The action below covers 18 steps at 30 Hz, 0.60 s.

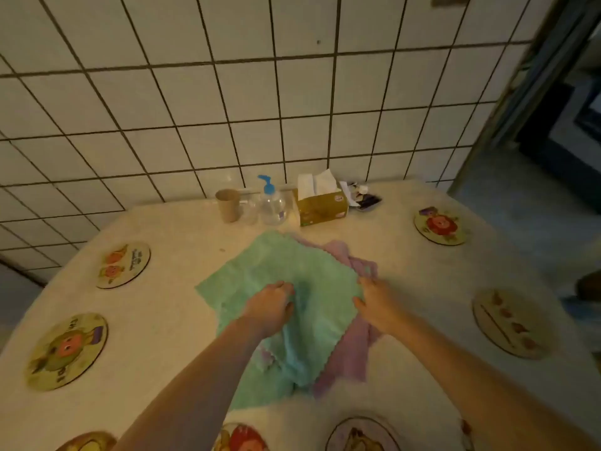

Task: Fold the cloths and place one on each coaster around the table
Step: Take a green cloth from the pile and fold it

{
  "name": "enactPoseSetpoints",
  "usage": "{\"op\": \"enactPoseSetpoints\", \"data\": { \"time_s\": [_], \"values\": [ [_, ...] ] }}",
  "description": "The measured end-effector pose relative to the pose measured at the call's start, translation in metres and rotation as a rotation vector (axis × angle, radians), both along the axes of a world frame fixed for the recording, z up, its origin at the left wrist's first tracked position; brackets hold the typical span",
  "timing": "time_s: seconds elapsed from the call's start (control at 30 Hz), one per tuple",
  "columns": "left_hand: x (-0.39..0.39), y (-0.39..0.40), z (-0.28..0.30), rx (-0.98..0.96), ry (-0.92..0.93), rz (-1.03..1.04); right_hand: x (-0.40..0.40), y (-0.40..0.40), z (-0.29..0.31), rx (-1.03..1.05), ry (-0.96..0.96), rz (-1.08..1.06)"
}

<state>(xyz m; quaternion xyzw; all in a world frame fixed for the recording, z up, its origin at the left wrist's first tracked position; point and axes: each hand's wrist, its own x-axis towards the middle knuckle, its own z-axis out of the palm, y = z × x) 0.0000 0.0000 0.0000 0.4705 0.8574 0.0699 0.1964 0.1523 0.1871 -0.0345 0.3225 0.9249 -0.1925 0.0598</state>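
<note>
A green cloth [279,265] lies spread in the middle of the table, on top of a pink cloth [351,356] that shows at its right and back edges. My left hand [270,307] rests on the green cloth with its fingers curled into the fabric. My right hand [374,304] touches the green cloth's right edge, fingers on the cloth where it meets the pink one. Round picture coasters ring the table: two at the left [125,265] [66,351], two at the right [440,226] [510,323], and three at the near edge, one of them [361,434] partly cut off.
Along the tiled wall stand a brown cup [227,205], a clear pump bottle [272,206] with a blue top, a yellow tissue box [322,206] and some small dark items [366,198]. The table's edge [507,242] drops off at the right towards a doorway.
</note>
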Motion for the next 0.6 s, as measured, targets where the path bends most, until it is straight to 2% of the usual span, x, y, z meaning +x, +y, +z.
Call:
{"op": "enactPoseSetpoints", "data": {
  "time_s": [0.13,0.23,0.47,0.6],
  "values": [
    [-0.022,0.065,-0.013,-0.042,0.003,-0.058,-0.032,0.039,-0.011,-0.105,0.004,0.003],
    [-0.037,0.103,-0.029,-0.083,0.009,-0.077,-0.050,0.053,-0.022,-0.091,-0.024,0.026],
    [-0.053,0.151,-0.050,-0.046,-0.032,-0.172,-0.062,0.066,-0.045,-0.105,-0.019,0.025],
    [-0.055,0.164,-0.057,-0.071,0.034,-0.254,-0.062,0.076,-0.051,-0.109,-0.014,0.027]
  ]
}}
